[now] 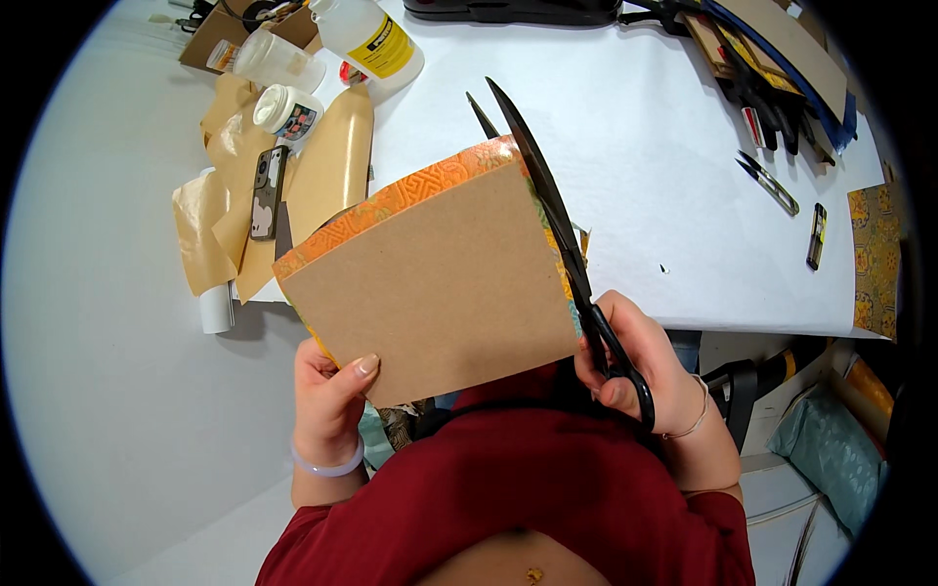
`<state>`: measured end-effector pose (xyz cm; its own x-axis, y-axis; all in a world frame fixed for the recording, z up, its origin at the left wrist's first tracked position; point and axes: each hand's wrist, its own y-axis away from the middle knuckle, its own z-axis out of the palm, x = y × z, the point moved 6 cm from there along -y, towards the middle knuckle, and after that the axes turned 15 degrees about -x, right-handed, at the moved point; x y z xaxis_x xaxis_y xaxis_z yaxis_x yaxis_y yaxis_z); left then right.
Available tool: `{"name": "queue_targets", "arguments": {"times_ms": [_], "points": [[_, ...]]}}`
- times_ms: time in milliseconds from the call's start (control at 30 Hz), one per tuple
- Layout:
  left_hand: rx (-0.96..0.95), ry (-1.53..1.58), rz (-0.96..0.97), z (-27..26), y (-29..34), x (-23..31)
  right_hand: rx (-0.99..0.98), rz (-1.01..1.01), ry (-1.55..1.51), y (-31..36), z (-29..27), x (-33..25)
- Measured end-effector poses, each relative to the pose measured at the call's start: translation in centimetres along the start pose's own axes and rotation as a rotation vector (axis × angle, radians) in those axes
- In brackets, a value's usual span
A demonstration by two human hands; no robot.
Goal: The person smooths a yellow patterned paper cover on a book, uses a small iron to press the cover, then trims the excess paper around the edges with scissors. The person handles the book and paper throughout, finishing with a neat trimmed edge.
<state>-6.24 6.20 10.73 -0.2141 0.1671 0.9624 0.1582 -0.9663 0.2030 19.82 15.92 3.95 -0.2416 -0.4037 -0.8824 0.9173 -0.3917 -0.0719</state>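
- Head view: left hand (327,405) pinches the board (430,293) at its lower corner, holding it up and steady above the table (664,146).
- Right hand (645,376) grips scissors (562,230), blades open along the board's right edge, where fabric overhangs.

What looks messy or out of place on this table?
The crumpled tan paper at the table's left edge lies in a creased heap, a phone on top. A white roll pokes out beneath it. The board and scissors look in order.
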Motion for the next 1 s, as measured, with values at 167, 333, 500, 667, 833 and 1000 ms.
{"name": "queue_targets", "arguments": {"times_ms": [167,333,500,667,833,1000], "points": [[-0.004,0.007,0.006,-0.09,0.01,-0.18,0.019,-0.012,-0.002,-0.03,0.08,-0.10],[-0.005,0.008,-0.002,-0.07,0.02,-0.33,0.040,-0.009,0.002,0.09,0.09,0.00],[-0.013,0.019,-0.006,-0.21,0.05,-0.45,0.053,0.008,-0.023,0.08,0.23,0.02],[0.005,0.007,0.000,0.13,-0.08,-0.37,0.076,0.023,-0.060,0.12,0.32,0.15],[-0.008,0.020,-0.006,0.14,-0.30,-0.39,0.102,0.043,-0.057,0.13,0.23,0.21],[-0.021,0.030,-0.015,-0.16,-0.36,-0.63,0.120,0.058,-0.022,0.09,-0.11,0.37]]}}
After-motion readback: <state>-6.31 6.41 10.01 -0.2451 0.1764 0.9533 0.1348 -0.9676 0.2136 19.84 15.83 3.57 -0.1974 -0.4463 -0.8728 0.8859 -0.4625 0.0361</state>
